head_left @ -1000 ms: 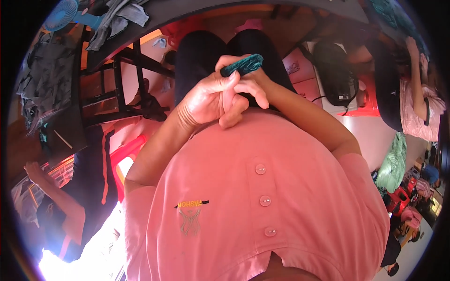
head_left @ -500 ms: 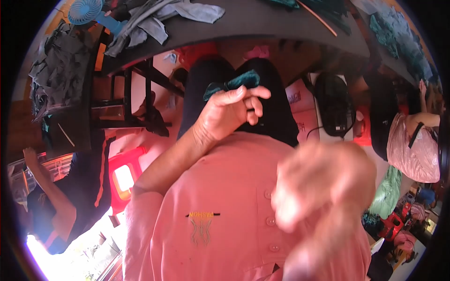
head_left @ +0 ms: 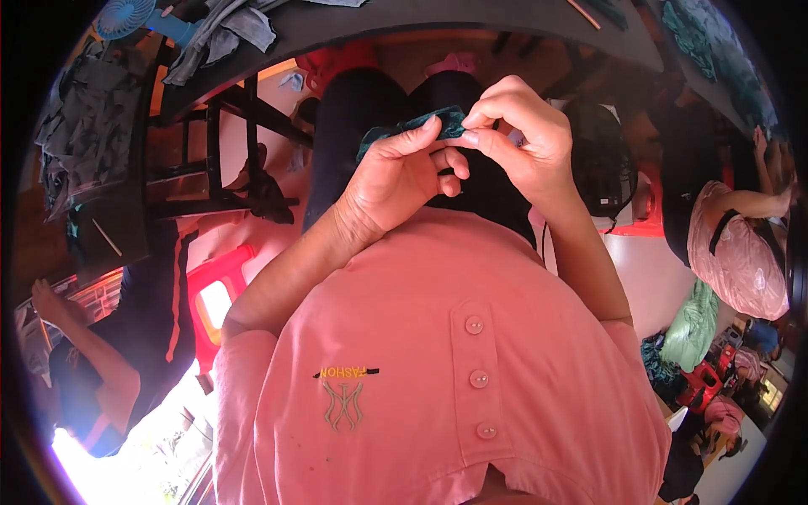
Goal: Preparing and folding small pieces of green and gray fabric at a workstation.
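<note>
A small dark teal velvet bow (head_left: 452, 124) is held over my lap, just short of the table's edge. My left hand (head_left: 389, 174) is closed on it, the thumb pressing on top and the other fingers curled below. My right hand (head_left: 536, 139) pinches the bow's right end between thumb and forefinger. Part of the bow is hidden behind my left thumb and fingers. Both hands are close together, with the bow spanning the gap between them.
Ahead runs a dark table (head_left: 404, 18) with grey cloth strips (head_left: 240, 34) and a blue fan (head_left: 126, 17). Dark grey cloth is piled (head_left: 93, 126) at left. A red stool (head_left: 200, 316) stands at lower left. Co-workers sit on both sides; a pale green bundle (head_left: 692, 328) lies at right.
My right hand, blurred near my chest before, has moved up and forward and now grips the bow's right end. My left hand keeps hold of the bow. The view has shifted slightly.
</note>
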The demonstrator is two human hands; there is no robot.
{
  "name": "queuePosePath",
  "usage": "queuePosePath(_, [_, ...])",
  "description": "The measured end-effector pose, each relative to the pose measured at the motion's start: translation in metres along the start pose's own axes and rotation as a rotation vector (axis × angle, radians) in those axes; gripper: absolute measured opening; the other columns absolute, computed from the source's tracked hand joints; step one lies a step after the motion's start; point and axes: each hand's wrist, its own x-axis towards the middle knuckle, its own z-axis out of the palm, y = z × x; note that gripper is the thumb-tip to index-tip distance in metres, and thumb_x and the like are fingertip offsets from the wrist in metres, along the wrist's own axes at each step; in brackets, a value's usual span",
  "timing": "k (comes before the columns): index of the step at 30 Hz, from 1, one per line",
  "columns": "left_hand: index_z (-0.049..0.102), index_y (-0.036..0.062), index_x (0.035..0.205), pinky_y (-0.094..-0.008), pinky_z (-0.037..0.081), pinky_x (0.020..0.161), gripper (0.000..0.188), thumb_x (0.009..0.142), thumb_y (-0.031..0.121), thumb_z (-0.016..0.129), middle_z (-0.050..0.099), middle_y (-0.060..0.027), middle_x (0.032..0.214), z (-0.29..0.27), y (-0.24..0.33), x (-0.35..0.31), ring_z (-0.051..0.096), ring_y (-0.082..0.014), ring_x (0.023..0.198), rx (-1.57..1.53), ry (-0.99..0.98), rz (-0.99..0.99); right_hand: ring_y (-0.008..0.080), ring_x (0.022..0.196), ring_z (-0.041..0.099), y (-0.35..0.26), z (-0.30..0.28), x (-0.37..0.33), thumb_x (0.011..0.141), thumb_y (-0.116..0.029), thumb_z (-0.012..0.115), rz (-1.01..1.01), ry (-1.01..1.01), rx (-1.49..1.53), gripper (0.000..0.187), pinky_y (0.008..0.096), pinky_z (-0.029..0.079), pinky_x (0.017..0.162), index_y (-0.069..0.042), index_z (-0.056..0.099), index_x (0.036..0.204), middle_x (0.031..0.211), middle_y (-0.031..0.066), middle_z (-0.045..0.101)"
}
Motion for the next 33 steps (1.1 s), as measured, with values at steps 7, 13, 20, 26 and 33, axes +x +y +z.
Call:
queuePosePath(7, [0.062, 0.0069, 0.108, -0.0332, 0.045, 0.071, 0.034, 0.096, 0.038, 0.055, 0.064, -0.0069, 0.105, -0.001, -0.005, -0.003, 0.060, -0.0186, 0.086, -0.008, -0.014, -0.091, 0.0133, 0.059, 0.057, 0.002, 0.001, -0.003, 0.070, 0.010, 0.068, -0.094, 0.007, -0.102, 0.019, 0.0248, 0.044, 0.051, -0.003, 0.062, 0.081, 0.074, 0.0043, 0.055])
queuePosePath(13, [0.062, 0.0053, 0.108, -0.0333, 0.045, 0.072, 0.035, 0.096, 0.037, 0.055, 0.064, -0.0073, 0.104, 0.001, -0.011, -0.004, 0.059, -0.0187, 0.088, 0.067, 0.027, -0.073, 0.0214, 0.051, 0.051, 0.008, -0.003, 0.002, 0.061, 0.004, 0.064, -0.356, -0.046, -0.447, 0.019, 0.0315, 0.041, 0.046, -0.006, 0.053, 0.072, 0.065, 0.0056, 0.050])
queuePosePath(20, [0.063, -0.0005, 0.102, -0.0335, 0.044, 0.076, 0.039, 0.096, 0.037, 0.055, 0.063, -0.0109, 0.093, -0.011, -0.003, -0.008, 0.057, -0.0212, 0.082, 0.040, 0.088, -0.231, 0.0187, 0.050, 0.049, 0.010, -0.008, -0.012, 0.064, 0.000, 0.064, -0.151, -0.243, -0.268, 0.018, 0.0306, 0.039, 0.048, -0.006, 0.048, 0.068, 0.060, 0.0048, 0.047])
queuePosePath(26, [0.062, 0.0002, 0.102, -0.0305, 0.040, 0.073, 0.042, 0.097, 0.041, 0.052, 0.062, -0.0074, 0.095, -0.012, -0.006, -0.007, 0.051, -0.0185, 0.079, 0.055, 0.191, -0.111, 0.0063, 0.059, 0.047, -0.006, -0.032, -0.024, 0.072, 0.005, 0.063, 0.325, -0.218, 0.045, 0.011, 0.0226, 0.035, 0.051, -0.001, 0.054, 0.076, 0.068, 0.0015, 0.052])
queuePosePath(33, [0.061, -0.0022, 0.101, -0.0305, 0.041, 0.075, 0.047, 0.097, 0.043, 0.050, 0.061, -0.0115, 0.087, -0.005, -0.006, -0.003, 0.051, -0.0190, 0.078, 0.105, 0.137, -0.190, 0.0166, 0.056, 0.052, -0.002, -0.006, -0.017, 0.065, 0.010, 0.064, -0.137, -0.147, -0.186, 0.023, 0.0281, 0.041, 0.050, -0.005, 0.060, 0.081, 0.073, 0.0045, 0.051])
